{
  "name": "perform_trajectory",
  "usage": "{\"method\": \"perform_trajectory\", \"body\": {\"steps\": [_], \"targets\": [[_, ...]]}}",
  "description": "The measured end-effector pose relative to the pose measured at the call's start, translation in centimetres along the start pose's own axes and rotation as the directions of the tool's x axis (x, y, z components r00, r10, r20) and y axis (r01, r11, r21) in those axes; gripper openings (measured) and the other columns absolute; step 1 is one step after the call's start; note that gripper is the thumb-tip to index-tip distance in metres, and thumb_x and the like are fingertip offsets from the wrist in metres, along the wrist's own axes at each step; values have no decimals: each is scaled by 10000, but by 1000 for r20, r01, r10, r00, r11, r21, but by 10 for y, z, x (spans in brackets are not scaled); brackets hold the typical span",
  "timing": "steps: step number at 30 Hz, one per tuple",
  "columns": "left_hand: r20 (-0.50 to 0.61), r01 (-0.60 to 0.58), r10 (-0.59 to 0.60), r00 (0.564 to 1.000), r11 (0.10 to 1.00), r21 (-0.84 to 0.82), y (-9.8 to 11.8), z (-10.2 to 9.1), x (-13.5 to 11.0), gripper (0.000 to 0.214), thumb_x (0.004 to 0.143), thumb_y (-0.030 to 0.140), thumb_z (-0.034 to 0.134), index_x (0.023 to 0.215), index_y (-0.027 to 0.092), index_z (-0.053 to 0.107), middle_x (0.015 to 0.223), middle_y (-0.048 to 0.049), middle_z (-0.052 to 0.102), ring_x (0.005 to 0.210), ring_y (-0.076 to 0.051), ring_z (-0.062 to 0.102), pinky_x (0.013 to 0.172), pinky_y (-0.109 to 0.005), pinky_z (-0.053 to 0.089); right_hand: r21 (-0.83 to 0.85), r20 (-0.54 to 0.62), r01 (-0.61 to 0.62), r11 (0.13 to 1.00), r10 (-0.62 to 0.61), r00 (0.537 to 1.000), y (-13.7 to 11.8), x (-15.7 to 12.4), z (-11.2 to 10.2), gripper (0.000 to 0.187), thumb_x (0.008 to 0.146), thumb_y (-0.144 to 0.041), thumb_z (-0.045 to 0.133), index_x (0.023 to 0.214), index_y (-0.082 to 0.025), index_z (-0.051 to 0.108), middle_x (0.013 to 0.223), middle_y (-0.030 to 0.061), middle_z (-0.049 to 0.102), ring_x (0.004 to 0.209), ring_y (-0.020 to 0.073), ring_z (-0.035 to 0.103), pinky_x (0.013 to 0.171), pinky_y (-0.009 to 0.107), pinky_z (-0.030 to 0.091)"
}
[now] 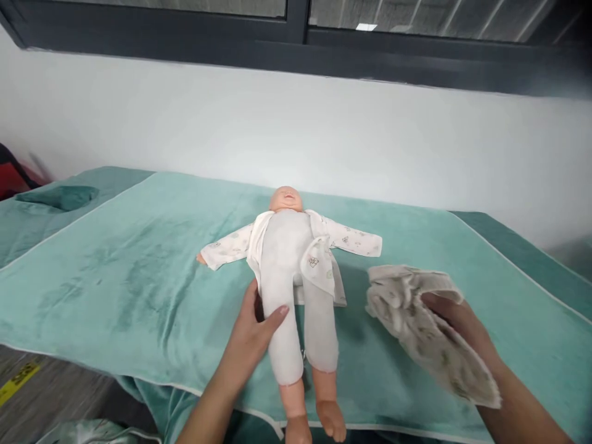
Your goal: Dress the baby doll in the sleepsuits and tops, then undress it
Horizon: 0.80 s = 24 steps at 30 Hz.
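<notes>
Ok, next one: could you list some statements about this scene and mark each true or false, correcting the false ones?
1. The left hand touches one leg of the doll. True.
2. The right hand is empty. False: it holds a bunched printed garment.
3. The doll's printed top lies open at the front. True.
4. The doll lies face down. False: it lies face up.
5. The doll's feet are bare. True.
</notes>
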<state>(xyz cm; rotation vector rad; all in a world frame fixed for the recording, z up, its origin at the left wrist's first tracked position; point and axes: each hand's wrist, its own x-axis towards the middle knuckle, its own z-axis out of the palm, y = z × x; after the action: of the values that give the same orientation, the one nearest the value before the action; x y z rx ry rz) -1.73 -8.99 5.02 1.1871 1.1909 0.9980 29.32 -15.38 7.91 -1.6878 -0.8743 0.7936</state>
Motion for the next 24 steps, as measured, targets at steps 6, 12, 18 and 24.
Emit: {"method": "perform_trajectory", "body": {"steps": [6,12,18,24], "targets": [[-73,-1,3,997,1000,18,2,9,20,663,845,389,682,1447,273,429,1460,-65,536,1329,-246,515,1123,-387,395,111,415,21,994,-65,907,-28,33,92,325,743,-381,699,1043,-258,690,802,-9,667,711,181,581,652,290,454],[-9,-86,86,996,989,-122,9,12,44,568,830,330,687,1363,245,510,1349,-62,632,1206,-236,612,1003,-356,499,357,245,-33,934,-59,968,-17,71,122,192,717,-400,678,728,-225,598,717,-8,596,718,188,566,685,300,487],[-42,-125,121,992,986,-114,16,10,96,513,803,320,700,1292,231,575,1270,-81,674,1092,-248,659,906,-368,549,499,171,8,866,-107,979,-24,100,141,173,699,-372,648,734,-244,538,704,-25,554,709,179,558,662,301,492],[-85,-127,116,990,983,-129,13,6,114,552,822,392,689,1330,235,540,1293,-91,650,1092,-244,654,895,-364,556,346,211,126,930,-208,955,-22,114,138,226,684,-398,694,661,-227,547,628,-25,536,618,162,481,600,297,429]]}}
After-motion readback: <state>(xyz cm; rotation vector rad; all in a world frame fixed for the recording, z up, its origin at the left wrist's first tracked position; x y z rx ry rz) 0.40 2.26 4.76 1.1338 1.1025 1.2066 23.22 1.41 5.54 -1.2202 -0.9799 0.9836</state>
